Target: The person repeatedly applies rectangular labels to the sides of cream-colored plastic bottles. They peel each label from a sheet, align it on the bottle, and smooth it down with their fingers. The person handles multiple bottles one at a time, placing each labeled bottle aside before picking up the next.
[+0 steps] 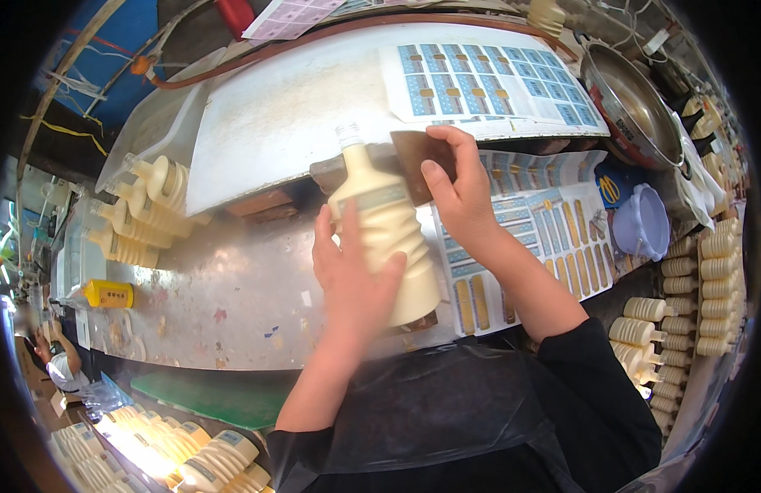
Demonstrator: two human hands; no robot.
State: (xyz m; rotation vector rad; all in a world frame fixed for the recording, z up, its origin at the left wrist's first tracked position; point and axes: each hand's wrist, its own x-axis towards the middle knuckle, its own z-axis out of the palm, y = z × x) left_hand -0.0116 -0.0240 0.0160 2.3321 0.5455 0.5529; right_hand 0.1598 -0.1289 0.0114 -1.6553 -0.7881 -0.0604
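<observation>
A black top and black apron were worn
The top's sleeves were loose and short; the apron looked shiny, thin and creased

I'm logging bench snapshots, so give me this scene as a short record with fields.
Left hand: against the ribbed cream bottle, motion-blurred
Right hand: grips a flat brown piece next to the bottle; contact unclear
Bottle neck: points away from the person
White board: bears a blue-patterned label sheet
Left side: yellow bottle, cream bottles
Right side: lavender bucket, round pan
</observation>
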